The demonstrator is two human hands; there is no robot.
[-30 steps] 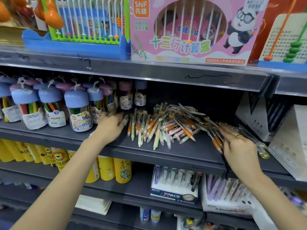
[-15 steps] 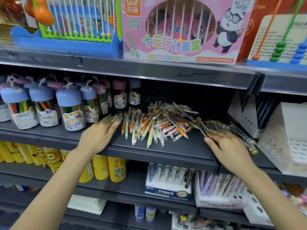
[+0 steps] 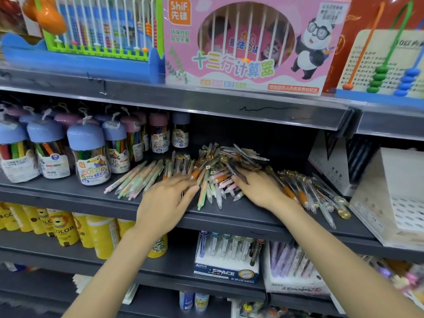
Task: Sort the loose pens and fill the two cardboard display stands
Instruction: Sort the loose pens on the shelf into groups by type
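A heap of loose pens [image 3: 213, 166], pastel, orange-gripped and gold-topped, lies spread along the dark middle shelf [image 3: 229, 216]. My left hand [image 3: 165, 200] lies flat on the pile's left part, fingers straight and pointing right over the pens. My right hand [image 3: 259, 189] rests on the pile's right part, fingers reaching into the pens; their tips are hidden among them. More clear gold-topped pens [image 3: 321, 196] trail off to the right. Two white cardboard display stands sit at the shelf's right end: a perforated one [image 3: 390, 203] in front and another [image 3: 332, 164] behind it.
Blue- and pink-capped jars of colour markers [image 3: 89, 157] crowd the shelf's left. Boxed abacus toys [image 3: 247, 42] stand on the shelf above. Below are yellow crayon tubs [image 3: 64, 228] and filled pen boxes [image 3: 227, 258].
Both hands have moved inward from the pile's outer ends onto its middle. A fan of pastel pens now lies left of my left hand.
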